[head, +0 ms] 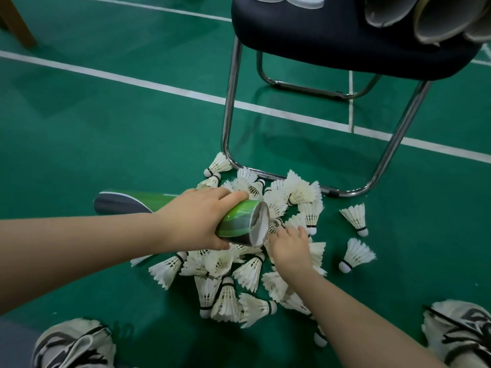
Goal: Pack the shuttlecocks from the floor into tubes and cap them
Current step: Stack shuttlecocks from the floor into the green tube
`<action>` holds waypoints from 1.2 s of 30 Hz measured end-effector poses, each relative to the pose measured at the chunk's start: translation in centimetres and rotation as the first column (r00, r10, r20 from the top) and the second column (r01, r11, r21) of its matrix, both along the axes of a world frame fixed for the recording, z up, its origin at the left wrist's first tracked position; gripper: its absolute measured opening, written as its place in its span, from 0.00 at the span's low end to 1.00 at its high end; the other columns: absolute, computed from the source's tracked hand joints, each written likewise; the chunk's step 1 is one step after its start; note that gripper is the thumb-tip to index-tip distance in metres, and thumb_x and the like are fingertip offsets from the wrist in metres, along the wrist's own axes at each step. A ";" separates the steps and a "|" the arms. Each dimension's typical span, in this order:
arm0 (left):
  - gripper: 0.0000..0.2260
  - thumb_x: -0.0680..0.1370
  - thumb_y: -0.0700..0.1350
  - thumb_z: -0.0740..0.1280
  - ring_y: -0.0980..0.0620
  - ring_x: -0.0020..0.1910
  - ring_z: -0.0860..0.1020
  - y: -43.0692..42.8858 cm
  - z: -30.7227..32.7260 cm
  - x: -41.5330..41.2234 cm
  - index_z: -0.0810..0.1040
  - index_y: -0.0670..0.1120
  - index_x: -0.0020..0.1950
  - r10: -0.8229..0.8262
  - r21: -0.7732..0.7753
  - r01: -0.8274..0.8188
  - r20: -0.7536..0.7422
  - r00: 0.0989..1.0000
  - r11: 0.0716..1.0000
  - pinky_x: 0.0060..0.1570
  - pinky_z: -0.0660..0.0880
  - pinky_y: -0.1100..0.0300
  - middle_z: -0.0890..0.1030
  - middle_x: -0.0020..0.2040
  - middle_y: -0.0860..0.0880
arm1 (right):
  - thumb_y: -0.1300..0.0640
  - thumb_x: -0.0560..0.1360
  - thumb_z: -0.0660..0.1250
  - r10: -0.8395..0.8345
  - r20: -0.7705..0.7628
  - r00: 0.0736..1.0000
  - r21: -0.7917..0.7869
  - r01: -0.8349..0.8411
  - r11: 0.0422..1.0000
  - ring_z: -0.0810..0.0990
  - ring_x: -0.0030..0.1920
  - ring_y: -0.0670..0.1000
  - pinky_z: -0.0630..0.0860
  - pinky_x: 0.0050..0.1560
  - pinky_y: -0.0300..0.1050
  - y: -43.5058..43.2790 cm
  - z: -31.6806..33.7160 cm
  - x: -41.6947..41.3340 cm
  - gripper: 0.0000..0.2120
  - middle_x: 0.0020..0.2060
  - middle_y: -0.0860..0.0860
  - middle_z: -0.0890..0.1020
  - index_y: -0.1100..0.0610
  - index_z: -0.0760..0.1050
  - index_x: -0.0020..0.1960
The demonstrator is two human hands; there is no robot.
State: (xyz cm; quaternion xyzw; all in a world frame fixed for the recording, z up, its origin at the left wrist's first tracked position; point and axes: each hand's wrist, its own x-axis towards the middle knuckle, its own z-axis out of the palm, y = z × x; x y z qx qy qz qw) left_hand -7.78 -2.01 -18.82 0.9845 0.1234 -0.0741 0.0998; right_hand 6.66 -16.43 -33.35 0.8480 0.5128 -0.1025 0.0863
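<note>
A pile of several white feather shuttlecocks (225, 296) lies on the green court floor in front of me. My left hand (196, 221) grips a green and grey tube (239, 221) near its open mouth, holding it almost level above the pile, mouth pointing right. My right hand (289, 248) rests on the pile just right of the tube mouth, fingers curled around a shuttlecock (276, 225) at the opening. Two single shuttlecocks (356, 217) lie apart to the right.
A dark padded chair (332, 43) with chrome legs (231, 102) stands right behind the pile. Empty tubes (435, 17) and white caps (305, 0) lie on its seat. My two shoes (74, 346) frame the bottom corners. A wooden leg (16, 22) stands far left.
</note>
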 end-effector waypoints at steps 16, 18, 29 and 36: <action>0.35 0.66 0.60 0.70 0.52 0.53 0.72 0.3 0.6 -2.8 0.56 0.58 0.68 0.112 -0.038 -0.112 0.013 0.994 0.993 0.52 0.73 0.54 0.73 0.57 0.54 | 0.62 0.77 0.59 0.327 -0.774 0.542 0.609 0.779 0.150 0.67 0.30 0.41 0.67 0.33 0.32 0.2 15.2 -4.3 0.11 0.28 0.42 0.72 0.55 0.70 0.37; 0.35 0.67 0.59 0.70 0.52 0.53 0.72 -0.2 1.0 -2.9 0.55 0.58 0.68 0.117 -0.050 -0.116 0.015 0.993 0.992 0.51 0.73 0.55 0.72 0.57 0.54 | 0.59 0.76 0.59 0.341 -0.756 0.559 0.631 0.761 0.151 0.66 0.30 0.40 0.66 0.32 0.32 0.2 15.7 -5.0 0.09 0.27 0.41 0.71 0.54 0.70 0.37; 0.38 0.66 0.60 0.70 0.53 0.52 0.73 -0.5 1.9 -3.5 0.54 0.56 0.70 0.176 -0.077 -0.172 0.046 0.983 0.982 0.50 0.74 0.56 0.73 0.58 0.55 | 0.53 0.76 0.62 0.301 -0.863 0.405 0.487 0.511 0.709 0.77 0.38 0.40 0.76 0.40 0.35 -1.1 15.1 -6.6 0.06 0.36 0.42 0.80 0.48 0.77 0.42; 0.38 0.64 0.64 0.66 0.52 0.54 0.73 -1.9 0.9 -4.1 0.53 0.57 0.69 0.021 0.124 -0.021 -0.002 1.000 0.992 0.51 0.72 0.54 0.72 0.57 0.55 | 0.56 0.69 0.73 0.108 -0.939 0.328 0.150 0.105 0.983 0.79 0.50 0.47 0.76 0.55 0.44 -0.4 14.3 -7.2 0.13 0.48 0.48 0.81 0.51 0.76 0.53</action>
